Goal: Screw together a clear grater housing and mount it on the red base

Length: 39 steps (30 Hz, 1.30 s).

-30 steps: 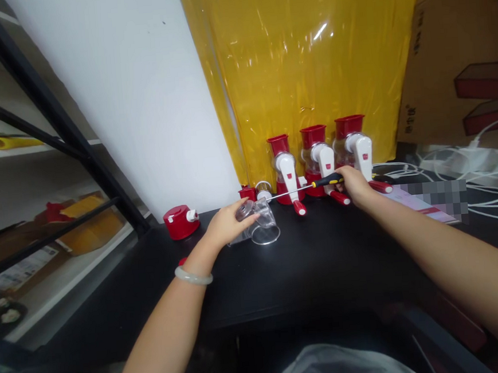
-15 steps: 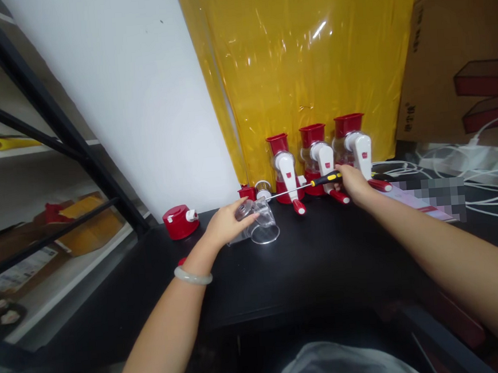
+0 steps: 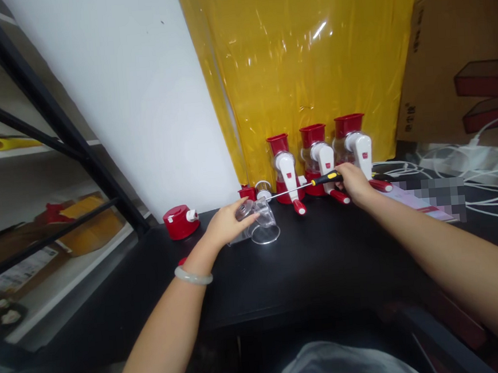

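Observation:
My left hand [image 3: 229, 223] is wrapped round a clear plastic grater body [image 3: 266, 231], which lies on the black table with its round opening toward me. In my right hand [image 3: 352, 183] is the black and yellow handle of a screwdriver [image 3: 326, 178]. Its long metal shaft runs left, and the tip meets the upper edge of the clear body; the exact contact point is too small to make out. Just behind the clear body are a metal grater drum [image 3: 263, 187] and a small red part [image 3: 246, 194].
Several assembled red and white rotary graters, one of them a middle grater [image 3: 316, 161], stand along the yellow sheet [image 3: 308, 61]. A red base [image 3: 181, 222] sits at left. White cables [image 3: 481, 174] and a cardboard box [image 3: 450, 67] are at right; a shelf rack [image 3: 78, 154] is at left.
Almost nothing differs. Both hands, the clear body and the screwdriver keep nearly the same places, with only a very slight shift.

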### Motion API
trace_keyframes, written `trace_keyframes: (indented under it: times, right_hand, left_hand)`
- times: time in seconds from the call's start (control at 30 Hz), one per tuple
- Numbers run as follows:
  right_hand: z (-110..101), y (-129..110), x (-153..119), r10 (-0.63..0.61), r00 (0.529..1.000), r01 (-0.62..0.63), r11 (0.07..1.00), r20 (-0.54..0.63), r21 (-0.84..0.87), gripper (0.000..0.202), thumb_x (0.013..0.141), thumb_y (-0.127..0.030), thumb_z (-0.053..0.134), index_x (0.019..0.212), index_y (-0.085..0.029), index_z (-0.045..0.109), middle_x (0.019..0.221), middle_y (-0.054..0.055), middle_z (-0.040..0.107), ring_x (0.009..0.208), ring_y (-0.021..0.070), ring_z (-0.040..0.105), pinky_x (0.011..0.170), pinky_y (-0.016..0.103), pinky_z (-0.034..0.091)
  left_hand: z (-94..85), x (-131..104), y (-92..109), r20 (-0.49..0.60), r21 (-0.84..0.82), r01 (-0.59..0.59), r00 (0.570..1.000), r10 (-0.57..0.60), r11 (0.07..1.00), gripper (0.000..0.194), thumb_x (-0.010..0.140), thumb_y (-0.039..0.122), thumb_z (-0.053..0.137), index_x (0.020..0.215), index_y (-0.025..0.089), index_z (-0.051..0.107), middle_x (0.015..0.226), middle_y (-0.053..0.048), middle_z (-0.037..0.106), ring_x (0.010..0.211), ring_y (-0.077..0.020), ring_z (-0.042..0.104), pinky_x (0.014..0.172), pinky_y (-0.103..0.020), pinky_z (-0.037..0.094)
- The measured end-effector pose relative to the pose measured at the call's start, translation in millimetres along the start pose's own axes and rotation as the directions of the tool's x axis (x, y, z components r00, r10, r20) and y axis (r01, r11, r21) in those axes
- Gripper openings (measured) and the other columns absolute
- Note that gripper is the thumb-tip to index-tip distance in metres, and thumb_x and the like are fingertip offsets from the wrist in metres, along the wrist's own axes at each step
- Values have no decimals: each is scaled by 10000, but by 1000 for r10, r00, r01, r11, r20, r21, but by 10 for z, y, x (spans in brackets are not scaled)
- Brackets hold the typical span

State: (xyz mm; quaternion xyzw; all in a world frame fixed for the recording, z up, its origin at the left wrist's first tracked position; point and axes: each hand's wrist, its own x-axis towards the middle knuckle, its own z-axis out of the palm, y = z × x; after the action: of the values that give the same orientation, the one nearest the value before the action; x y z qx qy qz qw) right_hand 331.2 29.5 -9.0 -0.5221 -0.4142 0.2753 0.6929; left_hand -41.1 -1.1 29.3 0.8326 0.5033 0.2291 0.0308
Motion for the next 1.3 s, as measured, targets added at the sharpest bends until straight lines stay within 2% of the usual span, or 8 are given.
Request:
trace_keyframes:
  times: [0.3,0.43,0.57,0.7,0.93,1.03,1.17,1.3]
  right_hand:
    - [-8,-55,-60,-110,994,109,993,-23,-35,145,914,-296,573,785,-229,565,532,-55,470,459,114,416,433,211,332]
    - [-32,-5,-25,-208,978,206,977,-33,-61,189,910,-379,620,804,-223,596,622,-42,522,538,117,456,501,214,379]
    - [-42,22,-1,-234,972,232,971,-34,-53,238,913,-443,628,816,-228,598,665,-35,534,583,130,475,537,226,399]
    - [-37,-5,-33,-272,961,268,959,-46,-87,241,930,-444,605,819,-231,588,687,-24,551,629,142,503,584,238,414]
    - [-39,4,13,-363,926,347,926,-101,-150,372,902,-574,608,768,-228,587,677,-16,559,657,163,515,640,287,426]
    - [-41,76,92,-332,939,321,940,-88,-120,401,885,-610,616,763,-229,593,674,-13,568,658,168,531,636,293,447]
    - [-33,172,154,-196,980,195,980,-45,-35,396,883,-609,633,762,-235,577,641,-23,544,583,155,514,549,279,463]
    - [-48,208,165,-145,988,142,988,-45,-64,411,870,-609,666,746,-228,575,625,-20,544,569,146,510,523,269,481]
  left_hand:
    - [-4,0,16,5,2,12,1000,-12,1000,736,892,650,612,1498,236,559,1300,-147,726,1089,-364,707,943,-500,536]
    - [-5,3,12,7,-5,-4,1000,4,1000,749,896,661,605,1502,224,553,1372,-152,689,1162,-377,684,988,-508,523]
    - [-4,6,7,5,-6,-5,1000,5,1000,738,899,645,614,1505,230,548,1350,-152,701,1148,-371,693,980,-504,529]
    - [-2,4,8,3,-2,-1,1000,1,1000,729,899,636,620,1498,225,556,1315,-156,718,1103,-365,709,955,-499,540]
    - [0,-6,10,7,-15,-4,1000,5,1000,730,898,644,616,1494,228,558,1366,-140,695,1162,-360,687,994,-488,525]
    - [-3,-5,20,6,-8,-3,1000,3,1000,734,896,644,615,1498,227,556,1349,-141,704,1130,-358,698,973,-483,531]
    - [-5,-1,25,4,0,-2,1000,2,1000,746,894,654,611,1499,221,557,1317,-148,718,1098,-359,707,945,-482,538]
    - [-1,-1,14,2,-7,-8,1000,8,1000,744,895,649,614,1496,214,561,1304,-151,723,1083,-348,712,952,-483,538]
